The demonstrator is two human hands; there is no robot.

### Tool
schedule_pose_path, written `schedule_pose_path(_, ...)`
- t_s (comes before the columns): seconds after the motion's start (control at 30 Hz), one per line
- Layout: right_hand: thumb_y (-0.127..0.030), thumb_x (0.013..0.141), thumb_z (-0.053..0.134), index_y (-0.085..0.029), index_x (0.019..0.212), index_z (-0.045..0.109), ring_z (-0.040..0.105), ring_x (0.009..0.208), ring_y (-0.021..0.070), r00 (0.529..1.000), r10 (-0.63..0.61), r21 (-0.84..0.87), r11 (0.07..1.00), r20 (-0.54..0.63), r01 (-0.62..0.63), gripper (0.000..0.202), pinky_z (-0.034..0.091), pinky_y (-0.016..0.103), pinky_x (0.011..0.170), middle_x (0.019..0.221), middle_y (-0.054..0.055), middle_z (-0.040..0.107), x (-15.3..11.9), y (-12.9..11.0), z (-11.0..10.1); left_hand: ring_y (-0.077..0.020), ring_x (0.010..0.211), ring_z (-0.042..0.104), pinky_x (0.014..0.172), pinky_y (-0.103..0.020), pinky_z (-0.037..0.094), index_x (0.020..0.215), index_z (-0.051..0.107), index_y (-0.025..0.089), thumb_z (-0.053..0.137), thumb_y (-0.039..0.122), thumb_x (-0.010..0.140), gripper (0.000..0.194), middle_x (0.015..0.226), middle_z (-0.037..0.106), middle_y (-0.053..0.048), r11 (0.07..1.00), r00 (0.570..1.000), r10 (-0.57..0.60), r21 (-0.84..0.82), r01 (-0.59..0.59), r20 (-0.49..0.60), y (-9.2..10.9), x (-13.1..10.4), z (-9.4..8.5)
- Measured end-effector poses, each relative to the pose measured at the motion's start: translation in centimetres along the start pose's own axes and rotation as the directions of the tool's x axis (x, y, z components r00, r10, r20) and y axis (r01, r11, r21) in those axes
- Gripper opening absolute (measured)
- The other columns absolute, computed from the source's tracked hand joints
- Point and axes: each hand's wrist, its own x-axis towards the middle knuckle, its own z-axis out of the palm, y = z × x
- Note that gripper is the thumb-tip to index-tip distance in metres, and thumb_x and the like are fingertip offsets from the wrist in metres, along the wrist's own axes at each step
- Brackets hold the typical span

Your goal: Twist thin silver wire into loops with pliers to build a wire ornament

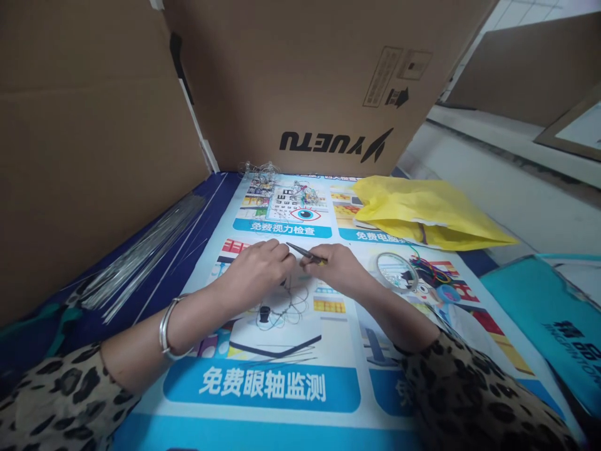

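My right hand [338, 268] is closed around a pair of slim pliers [307, 254], whose dark jaws point left toward my other hand. Beside the jaw tips, my left hand [263, 270] is closed with its fingers pinched together. From under it hangs a looped, flower-like shape of thin wire [287, 311], which the pinched fingers appear to hold; the exact grip is hidden. Several straight wire pieces [282, 358] lie on the printed sheet [260, 423] just below the loops.
A bundle of straight wires [153, 250] lies at the left, near teal-handled cutters [61, 319]. Tangled wire shapes [260, 175] sit at the back. A yellow bag [422, 207], tape roll [397, 273], coloured wires [436, 274] and teal bag [539, 319] are on the right. Cardboard walls [282, 75] stand behind.
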Motion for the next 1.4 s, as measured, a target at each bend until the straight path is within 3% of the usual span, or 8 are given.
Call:
schedule_pose_path(0.2, -0.019, 0.068, 0.052, -0.020, 0.069, 0.065, 0.054, 0.064, 0.0118, 0.999, -0.017, -0.071, 0.997, -0.051, 0.013, 0.012, 0.036, 0.022, 0.056, 0.069, -0.002, 0.063, 1.1, -0.1, 0.3, -0.0198, 0.076, 0.052, 0.059, -0.028, 0.041, 0.082, 0.055, 0.013, 0.047, 0.007, 0.077, 0.011, 0.079, 0.055, -0.007, 0.997, 0.997, -0.070, -0.018, 0.070, 0.016, -0.5, 0.6, 0.0)
schedule_pose_path(0.4, -0.019, 0.067, 0.052, -0.020, 0.067, 0.062, 0.051, 0.061, 0.0112, 0.998, 0.031, -0.041, 0.999, -0.062, -0.033, 0.011, 0.035, 0.022, 0.054, 0.066, -0.003, 0.061, 1.6, -0.4, 0.3, -0.0183, 0.071, 0.054, 0.053, -0.025, 0.036, 0.078, 0.056, 0.016, 0.045, 0.003, 0.072, 0.018, 0.076, 0.056, -0.005, 0.978, 0.983, -0.185, -0.095, 0.186, 0.016, -1.4, 0.9, 1.3)
schedule_pose_path(0.63, -0.025, 0.064, 0.056, -0.020, 0.069, 0.063, 0.049, 0.058, 0.0107, 0.992, 0.071, 0.083, 0.995, -0.102, -0.062, 0.010, 0.034, 0.022, 0.052, 0.065, -0.003, 0.059, 1.8, 0.5, 0.4, -0.0168, 0.073, 0.058, 0.060, -0.026, 0.039, 0.080, 0.062, 0.018, 0.041, 0.011, 0.079, 0.023, 0.080, 0.063, -0.004, 0.866, 0.945, -0.320, -0.385, 0.320, 0.066, -2.3, 1.3, 2.1)
schedule_pose_path(0.8, -0.025, 0.063, 0.058, -0.020, 0.067, 0.063, 0.049, 0.058, 0.0115, 0.991, 0.064, 0.036, 0.998, -0.118, -0.061, 0.008, 0.034, 0.023, 0.051, 0.064, -0.002, 0.059, 1.7, 0.8, 0.6, -0.0162, 0.077, 0.059, 0.069, -0.025, 0.041, 0.078, 0.063, 0.018, 0.045, 0.012, 0.077, 0.019, 0.082, 0.065, -0.002, 0.781, 0.938, -0.338, -0.532, 0.328, 0.082, -2.6, 1.3, 3.0)
schedule_pose_path(1.13, -0.026, 0.063, 0.059, -0.020, 0.068, 0.062, 0.049, 0.057, 0.0112, 0.992, 0.076, 0.095, 0.993, -0.100, -0.067, 0.008, 0.036, 0.023, 0.051, 0.063, -0.003, 0.058, 1.8, 1.5, 1.3, -0.0189, 0.075, 0.058, 0.064, -0.027, 0.039, 0.077, 0.061, 0.016, 0.039, 0.011, 0.078, 0.023, 0.080, 0.063, -0.005, 0.831, 0.937, -0.331, -0.438, 0.344, 0.107, -2.2, 1.2, 2.6)
schedule_pose_path(1.4, -0.026, 0.062, 0.060, -0.019, 0.066, 0.059, 0.044, 0.053, 0.0092, 0.990, 0.094, 0.218, 0.973, -0.107, -0.069, 0.008, 0.034, 0.022, 0.049, 0.057, -0.004, 0.053, 1.7, 1.3, 1.8, -0.0148, 0.072, 0.056, 0.064, -0.024, 0.038, 0.073, 0.060, 0.017, 0.045, 0.012, 0.074, 0.016, 0.076, 0.063, -0.001, 0.695, 0.911, -0.403, -0.617, 0.369, 0.091, -2.5, 1.2, 3.2)
